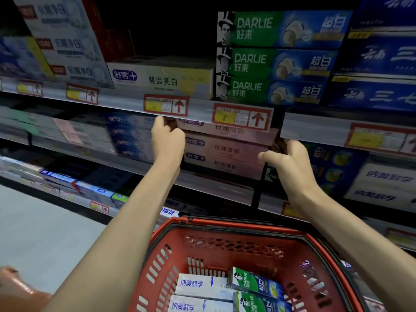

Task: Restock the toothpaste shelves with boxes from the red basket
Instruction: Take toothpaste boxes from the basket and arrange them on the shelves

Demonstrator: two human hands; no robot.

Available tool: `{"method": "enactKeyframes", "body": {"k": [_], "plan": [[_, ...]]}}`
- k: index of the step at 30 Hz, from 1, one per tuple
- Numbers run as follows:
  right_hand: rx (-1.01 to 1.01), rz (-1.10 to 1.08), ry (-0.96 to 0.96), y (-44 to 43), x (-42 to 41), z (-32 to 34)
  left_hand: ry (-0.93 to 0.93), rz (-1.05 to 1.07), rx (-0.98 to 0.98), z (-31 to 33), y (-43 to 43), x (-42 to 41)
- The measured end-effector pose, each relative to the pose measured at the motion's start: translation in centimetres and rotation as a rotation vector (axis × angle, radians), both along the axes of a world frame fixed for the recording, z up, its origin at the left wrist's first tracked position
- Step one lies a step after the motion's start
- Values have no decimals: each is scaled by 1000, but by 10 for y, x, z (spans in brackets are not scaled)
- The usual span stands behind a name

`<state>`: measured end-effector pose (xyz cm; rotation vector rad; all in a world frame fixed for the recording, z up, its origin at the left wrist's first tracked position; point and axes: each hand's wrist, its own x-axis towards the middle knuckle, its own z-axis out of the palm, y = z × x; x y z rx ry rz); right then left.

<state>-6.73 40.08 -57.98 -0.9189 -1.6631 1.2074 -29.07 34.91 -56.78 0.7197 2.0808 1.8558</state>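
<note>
At the bottom of the frame, right of centre, the red basket (236, 238) holds two white boxes (198, 284) on its left side and two green boxes (254, 282) just beside them on the right. Grey floor (45, 233) shows at the lower left.

Both bare arms rise from the bottom edge past the basket toward the middle shelf at the centre of the frame. There a stack of pink boxes (225, 149) lies flat. The left hand (167, 140) grips the stack's left end with curled fingers near the top box. The right hand (290, 161) grips the right end, its fingers wrapped behind and its thumb stretched across the front.

Just above the stack a red price tag (242, 118) hangs on the shelf edge. On the upper shelf sit a white shelf box (162, 79), a green stack (270, 59) and blue boxes (378, 59) toward the upper right.
</note>
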Motion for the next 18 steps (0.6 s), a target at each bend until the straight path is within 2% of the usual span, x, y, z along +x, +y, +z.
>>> {"method": "enactKeyframes", "body": {"k": [8,13,18], "plan": [[-17,42,-6,4,-13,-8,66,29,-58,-11,6,-15],[-11,32,-51,2,-18,-12,37,-42,-147,-14,5,-17],[-20,9,-28,1,-15,-9,18,-75,-132,-14,8,-17]]}}
